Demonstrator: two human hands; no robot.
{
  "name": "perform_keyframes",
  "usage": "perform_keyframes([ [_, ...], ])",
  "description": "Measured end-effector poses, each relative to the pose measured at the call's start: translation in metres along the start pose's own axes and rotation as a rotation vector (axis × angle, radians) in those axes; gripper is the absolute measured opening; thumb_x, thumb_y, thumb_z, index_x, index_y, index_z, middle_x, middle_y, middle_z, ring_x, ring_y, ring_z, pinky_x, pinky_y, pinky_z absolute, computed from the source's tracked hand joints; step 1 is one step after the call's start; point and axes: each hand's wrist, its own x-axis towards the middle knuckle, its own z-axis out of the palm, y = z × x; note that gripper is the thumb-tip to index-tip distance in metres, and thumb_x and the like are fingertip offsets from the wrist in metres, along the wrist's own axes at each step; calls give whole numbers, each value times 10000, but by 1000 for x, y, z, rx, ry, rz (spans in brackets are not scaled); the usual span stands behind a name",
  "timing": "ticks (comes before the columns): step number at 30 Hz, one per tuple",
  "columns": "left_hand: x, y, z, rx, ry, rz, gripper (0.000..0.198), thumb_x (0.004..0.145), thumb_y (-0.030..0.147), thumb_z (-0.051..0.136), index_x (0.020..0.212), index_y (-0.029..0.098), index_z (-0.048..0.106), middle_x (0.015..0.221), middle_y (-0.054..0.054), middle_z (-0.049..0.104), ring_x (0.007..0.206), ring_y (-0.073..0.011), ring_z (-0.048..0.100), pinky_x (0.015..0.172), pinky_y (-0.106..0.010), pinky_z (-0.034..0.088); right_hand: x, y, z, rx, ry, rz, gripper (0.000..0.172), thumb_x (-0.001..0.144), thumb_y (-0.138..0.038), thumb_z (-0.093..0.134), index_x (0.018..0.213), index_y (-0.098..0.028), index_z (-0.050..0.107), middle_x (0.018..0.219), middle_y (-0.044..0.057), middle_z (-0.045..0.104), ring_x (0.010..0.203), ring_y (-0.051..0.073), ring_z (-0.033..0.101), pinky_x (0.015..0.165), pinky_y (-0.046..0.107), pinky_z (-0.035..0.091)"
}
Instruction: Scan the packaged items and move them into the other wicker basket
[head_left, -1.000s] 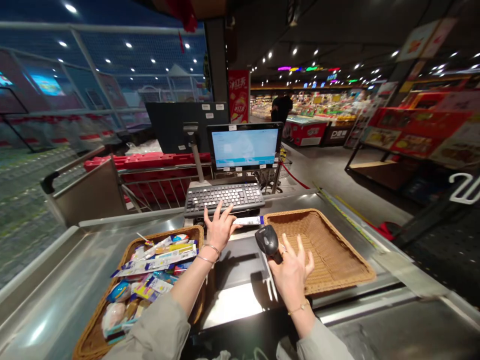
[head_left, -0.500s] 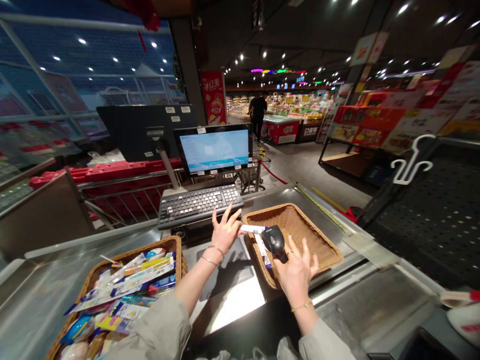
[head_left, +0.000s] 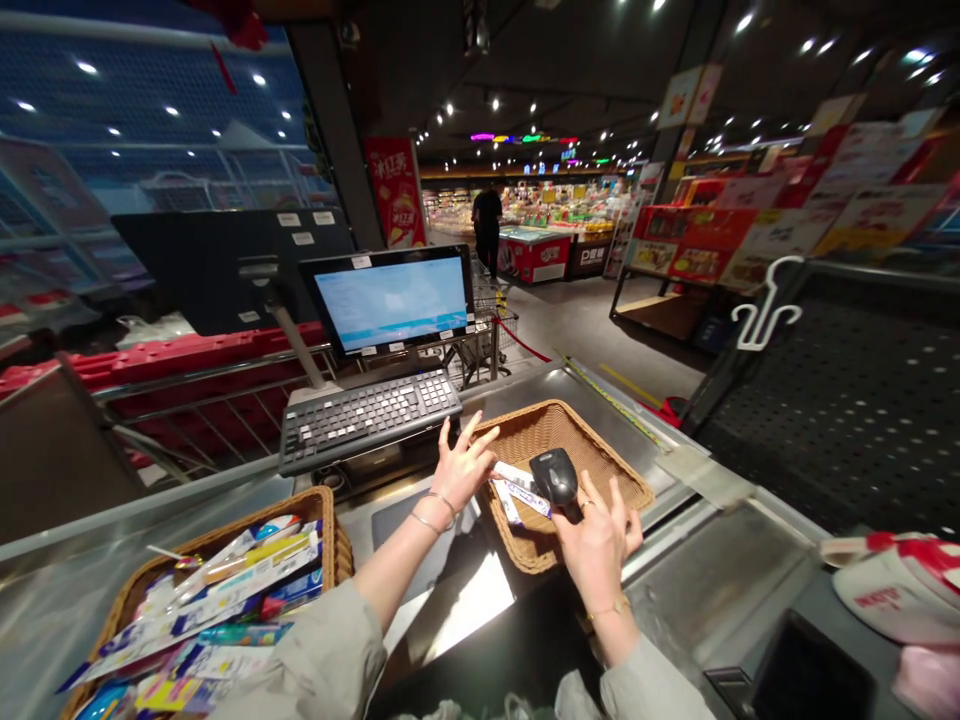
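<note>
My left hand (head_left: 463, 470) is over the left rim of the right wicker basket (head_left: 607, 450). It pinches the end of a slim white packet (head_left: 513, 474) low between thumb and finger, with the other fingers spread. Another slim white-and-purple packet (head_left: 529, 499) lies inside that basket, close below. My right hand (head_left: 596, 535) grips a black handheld barcode scanner (head_left: 555, 477) by its handle, some fingers raised. The scanner's head is above the basket, close to the packets, and hides part of them.
A second wicker basket (head_left: 328, 520), full of packaged sweets, stands at the left. Behind are a keyboard (head_left: 371, 415) and a lit monitor (head_left: 394, 300). A white hook (head_left: 766, 305) hangs at the right. A person in dark clothes (head_left: 487, 225) stands far back.
The view has turned to the right. My left hand has moved rightward relative to the basket, carrying the packet farther in. The scanner remains in my right hand above the basket.
</note>
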Motion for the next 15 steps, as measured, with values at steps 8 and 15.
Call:
perform_keyframes([
  [8, 11, 18, -2, 19, -42, -71, 510, 866, 390, 589, 1358, 308, 481, 1491, -74, 423, 1471, -289, 132, 1128, -703, 28, 0, 3, -7, -8, -16, 11, 356, 804, -380, 483, 1050, -221, 686, 1271, 85, 626, 1337, 316, 336, 1042, 542, 153],
  [15, -11, 3, -17, 38, -38, -172, 559, 834, 451, 618, 1359, 298, 499, 1477, -94, 441, 1459, -328, 175, 1133, -692, 26, -1, -16, -3, 33, -41, -45, 317, 795, -354, 517, 1021, -218, 691, 1278, 57, 624, 1358, 300, 314, 1066, 538, 140],
])
